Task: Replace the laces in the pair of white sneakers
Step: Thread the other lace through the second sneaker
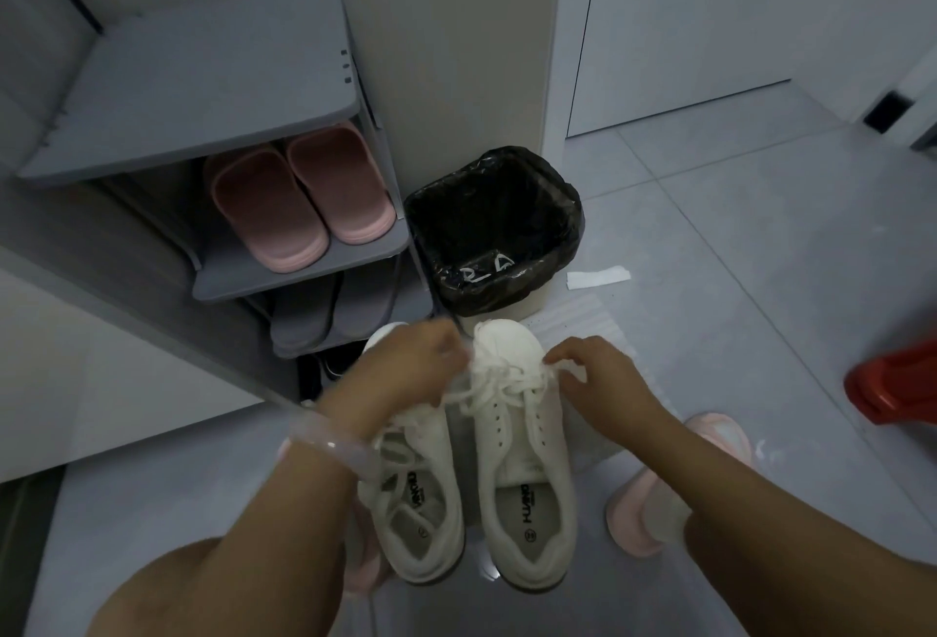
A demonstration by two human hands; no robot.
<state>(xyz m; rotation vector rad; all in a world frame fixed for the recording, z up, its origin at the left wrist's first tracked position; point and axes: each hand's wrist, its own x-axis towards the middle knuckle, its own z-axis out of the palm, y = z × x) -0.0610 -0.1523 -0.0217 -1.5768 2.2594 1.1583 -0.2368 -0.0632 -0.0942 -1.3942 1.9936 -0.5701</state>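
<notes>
Pinching a white lace (499, 390) near the toe of the right-hand sneaker (522, 454), both bare hands work at the lowest eyelets. The left hand (405, 367), a pale bangle (332, 449) on its wrist, has its fingers curled narrow around a strand on the sneaker's left side. The right hand (601, 375) pinches a strand end between thumb and fingertips on the sneaker's right side. Motion blur hides exactly how each strand sits in the fingers.

The step in hand looks like working the lace through the front eyelets. Whether it is an old lace coming out or a new one going in cannot be told. The upper eyelets toward the heel stand empty. The next move likely calls for a small, precise pinch on the lace tip and a steady pull, with the shoe kept from sliding.

This sneaker is white, low-cut and soft-sided, its opening facing the wearer, with a printed insole visible. The lace lies loose and crossed over the tongue. Just left of it, touching or nearly so, sits the second sneaker (421, 499), partly covered by the left wrist; its lacing is hard to make out.

Beyond the sneaker's toe stands a bin with a black liner (494, 230). Left of that is a grey shoe rack (203, 88) holding pink slippers (299, 200). All rests on a pale tiled floor (735, 281).
</notes>
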